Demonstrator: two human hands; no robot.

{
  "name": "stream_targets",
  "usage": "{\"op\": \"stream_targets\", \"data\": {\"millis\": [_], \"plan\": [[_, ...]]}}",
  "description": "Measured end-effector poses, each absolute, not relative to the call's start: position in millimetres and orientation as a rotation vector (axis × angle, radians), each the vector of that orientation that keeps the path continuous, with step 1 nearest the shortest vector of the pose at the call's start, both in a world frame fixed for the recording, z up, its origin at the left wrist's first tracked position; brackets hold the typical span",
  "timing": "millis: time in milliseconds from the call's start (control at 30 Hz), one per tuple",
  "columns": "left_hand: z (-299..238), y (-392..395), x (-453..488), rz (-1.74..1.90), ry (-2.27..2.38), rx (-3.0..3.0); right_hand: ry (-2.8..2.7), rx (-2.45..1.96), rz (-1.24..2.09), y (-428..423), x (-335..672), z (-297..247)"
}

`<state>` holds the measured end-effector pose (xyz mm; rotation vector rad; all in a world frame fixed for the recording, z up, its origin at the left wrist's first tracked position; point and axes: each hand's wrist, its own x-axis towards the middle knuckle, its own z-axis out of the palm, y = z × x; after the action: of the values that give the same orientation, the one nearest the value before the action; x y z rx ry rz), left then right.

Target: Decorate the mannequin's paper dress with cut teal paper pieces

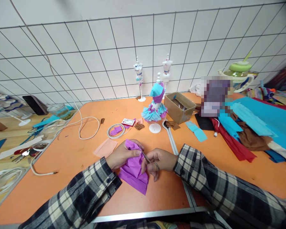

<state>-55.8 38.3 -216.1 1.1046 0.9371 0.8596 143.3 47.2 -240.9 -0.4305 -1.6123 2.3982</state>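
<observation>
A piece of purple crepe paper (134, 178) is gathered in my left hand (124, 153), the thumb pressing on its upper part. My right hand (160, 159) is closed on a pair of small metal scissors (147, 159), its blades pointing up and left against the edge of the purple paper. Whether the blades are apart cannot be made out. Behind my hands stands a small dress form (155, 109) in a turquoise and purple ruffled outfit. A peach paper piece (106, 148) lies just left of my left hand.
Two white dress forms (138, 74) stand by the tiled wall. A cardboard box (180, 108) is beside the dressed one. A ring of white tape (116, 130), a small red-and-white box (128, 122) and a cable (90, 118) lie left. Coloured paper strips (231, 136) and a green-lidded jug (238, 74) are right.
</observation>
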Motion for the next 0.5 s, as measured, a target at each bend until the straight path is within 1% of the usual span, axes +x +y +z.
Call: {"op": "stream_targets", "data": {"millis": [133,333,500], "plan": [[-215.7,38.1,-55.9,0.91,0.894,1.02,-1.614,-0.502,2.334,48.4,144.1,-240.4],[-216.3,39.5,-56.0,0.879,0.875,1.04,-1.578,-0.368,2.435,49.3,145.7,-245.0],[-216.3,38.5,-53.8,0.917,0.871,1.033,-1.618,-0.412,2.382,47.6,143.4,-243.0]]}}
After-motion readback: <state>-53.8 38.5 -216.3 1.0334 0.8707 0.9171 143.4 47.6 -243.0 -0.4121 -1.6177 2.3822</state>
